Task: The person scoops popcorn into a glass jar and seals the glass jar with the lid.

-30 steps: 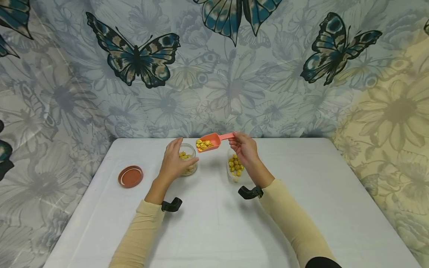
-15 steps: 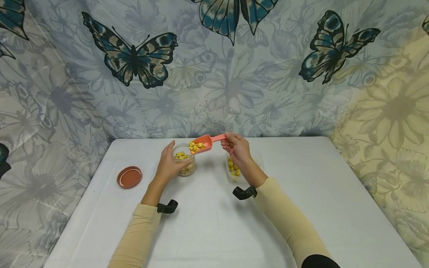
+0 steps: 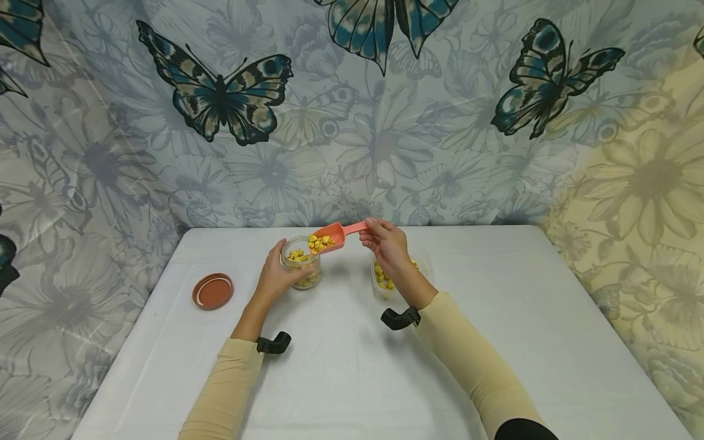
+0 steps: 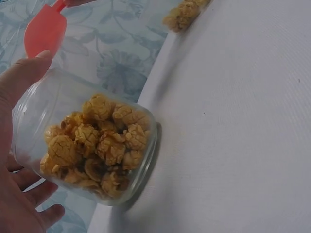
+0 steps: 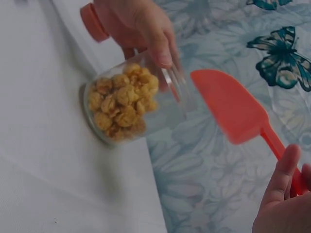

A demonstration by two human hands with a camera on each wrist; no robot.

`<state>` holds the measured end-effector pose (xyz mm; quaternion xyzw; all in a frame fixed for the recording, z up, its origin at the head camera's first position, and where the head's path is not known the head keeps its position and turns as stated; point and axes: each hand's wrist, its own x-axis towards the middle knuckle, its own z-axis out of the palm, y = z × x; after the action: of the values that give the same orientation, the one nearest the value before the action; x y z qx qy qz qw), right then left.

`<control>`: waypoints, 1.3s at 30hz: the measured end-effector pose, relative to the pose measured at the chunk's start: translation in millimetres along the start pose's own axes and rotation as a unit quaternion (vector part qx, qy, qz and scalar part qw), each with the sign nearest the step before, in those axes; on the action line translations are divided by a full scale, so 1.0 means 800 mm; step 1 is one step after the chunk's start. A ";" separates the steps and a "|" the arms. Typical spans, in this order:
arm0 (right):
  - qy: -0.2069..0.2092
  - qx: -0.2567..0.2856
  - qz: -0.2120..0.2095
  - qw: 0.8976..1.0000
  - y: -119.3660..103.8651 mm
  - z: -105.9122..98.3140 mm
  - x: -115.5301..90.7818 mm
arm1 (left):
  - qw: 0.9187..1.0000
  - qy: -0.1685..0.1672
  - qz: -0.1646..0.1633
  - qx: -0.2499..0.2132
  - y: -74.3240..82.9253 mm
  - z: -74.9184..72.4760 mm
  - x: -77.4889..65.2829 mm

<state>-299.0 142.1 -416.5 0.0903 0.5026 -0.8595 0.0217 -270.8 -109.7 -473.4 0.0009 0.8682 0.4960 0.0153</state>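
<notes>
In the head view my left hand (image 3: 274,273) grips a glass jar (image 3: 309,280) around its side, thumb in front and fingers behind. Caramel popcorn (image 4: 92,145) fills the lower part of the jar, as the left wrist view shows. My right hand (image 3: 390,247) pinches the handle of a coral-red scoop (image 3: 337,234) between thumb and fingers. Yellow popcorn (image 3: 320,242) lies in the scoop, whose front edge overlaps the jar's mouth in the head view. Seen from the right wrist, the scoop (image 5: 231,107) is level with the jar's open rim.
A clear plastic container (image 3: 379,288) with more popcorn stands beneath my right wrist, partly hidden. The brown-red lid (image 3: 212,291) lies on the white table (image 3: 341,379) left of the jar. A butterfly-patterned cloth (image 3: 379,153) hangs behind the table.
My right hand has carried the loaded scoop left to the jar's mouth. My left hand has shifted slightly lower, its fingers closer round the jar.
</notes>
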 end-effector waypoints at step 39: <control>-0.044 -0.119 -0.188 0.974 -0.007 0.033 -0.018 | 0.998 0.005 0.031 -0.057 -0.016 0.003 0.005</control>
<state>-289.4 121.5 -396.7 -0.0469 0.6081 -0.7852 -0.1070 -274.7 -113.8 -485.8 0.0245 0.8378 0.5454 -0.0050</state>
